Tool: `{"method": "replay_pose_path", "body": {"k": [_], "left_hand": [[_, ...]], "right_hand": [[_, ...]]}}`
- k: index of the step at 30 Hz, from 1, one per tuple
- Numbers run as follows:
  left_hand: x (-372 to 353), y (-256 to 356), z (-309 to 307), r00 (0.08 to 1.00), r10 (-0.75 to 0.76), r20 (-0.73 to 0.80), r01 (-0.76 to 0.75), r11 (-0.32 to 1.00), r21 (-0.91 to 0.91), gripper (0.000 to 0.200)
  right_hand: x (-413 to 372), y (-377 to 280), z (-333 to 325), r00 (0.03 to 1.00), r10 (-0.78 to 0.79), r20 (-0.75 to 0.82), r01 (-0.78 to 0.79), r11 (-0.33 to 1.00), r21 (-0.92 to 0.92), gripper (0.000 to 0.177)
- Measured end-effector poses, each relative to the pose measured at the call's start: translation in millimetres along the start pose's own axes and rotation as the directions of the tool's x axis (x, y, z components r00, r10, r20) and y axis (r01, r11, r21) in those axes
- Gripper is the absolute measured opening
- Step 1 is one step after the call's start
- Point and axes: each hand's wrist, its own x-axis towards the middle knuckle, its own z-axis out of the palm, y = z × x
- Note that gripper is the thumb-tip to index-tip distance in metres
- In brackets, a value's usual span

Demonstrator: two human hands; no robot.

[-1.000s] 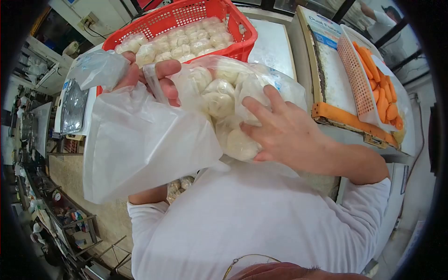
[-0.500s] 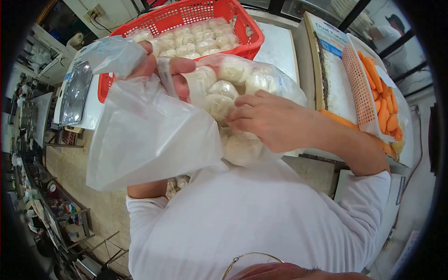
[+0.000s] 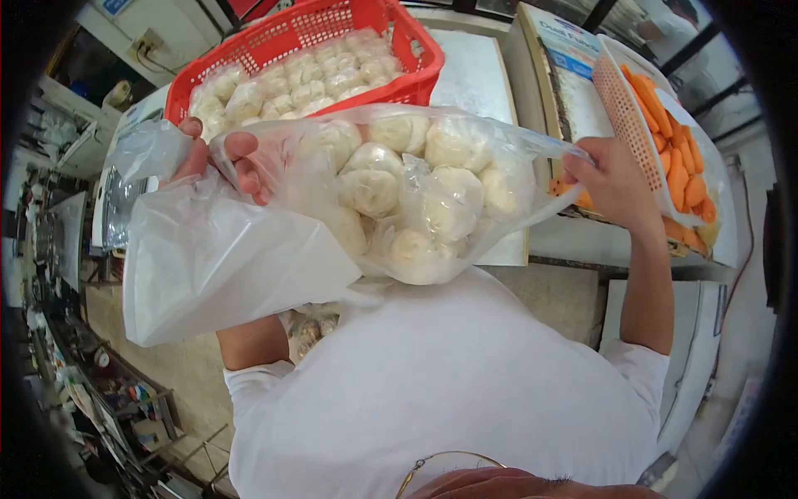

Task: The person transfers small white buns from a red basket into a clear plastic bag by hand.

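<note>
A clear plastic bag full of round white buns is stretched between my hands, above the front of my shirt. Some of the buns look wrapped in film of their own. At the bag's left end, my left hand is closed on the plastic, its palm partly hidden by the sheeting. A loose, milky plastic flap hangs below that hand. Over on the right, my right hand pinches a drawn-out corner of the bag between thumb and fingers.
A red basket behind the bag holds many wrapped buns. On the right, a pale perforated basket of carrots stands beside a cardboard box. A clear plastic container lies at left. Another person is at upper right.
My right hand has moved right, from on top of the buns to the bag's right corner, and pulls it taut. My left hand has shifted slightly left with the bag.
</note>
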Motion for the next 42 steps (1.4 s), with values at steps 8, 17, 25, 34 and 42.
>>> {"method": "replay_pose_path", "body": {"k": [8,17,25,34,42], "left_hand": [[59.0,15.1,90.8,0.948,-0.213,-0.235,0.242,0.965,0.104,0.04],[77.3,-51.2,112.4,0.977,0.039,-0.211,0.069,0.875,0.48,0.024],[76.2,-60.8,100.6,0.997,0.051,0.061,-0.079,0.511,0.856,0.048],[31.4,-6.9,102.3,0.993,0.098,0.069,-0.105,0.437,0.893,0.038],[-1.6,-66.6,81.4,0.982,0.169,-0.079,0.052,0.163,0.985,0.061]], "right_hand": [[27.1,-72.0,-24.3,0.892,-0.332,-0.307,0.367,0.133,0.921,0.022],[35.3,-121.9,16.9,0.899,-0.376,-0.226,0.397,0.48,0.782,0.022],[47.5,-115.4,59.7,0.843,-0.499,-0.2,0.506,0.611,0.608,0.036],[39.0,-107.5,47.2,0.928,-0.361,-0.087,0.302,0.598,0.742,0.021],[22.4,-92.9,54.6,0.964,-0.262,0.046,0.082,0.455,0.887,0.018]]}}
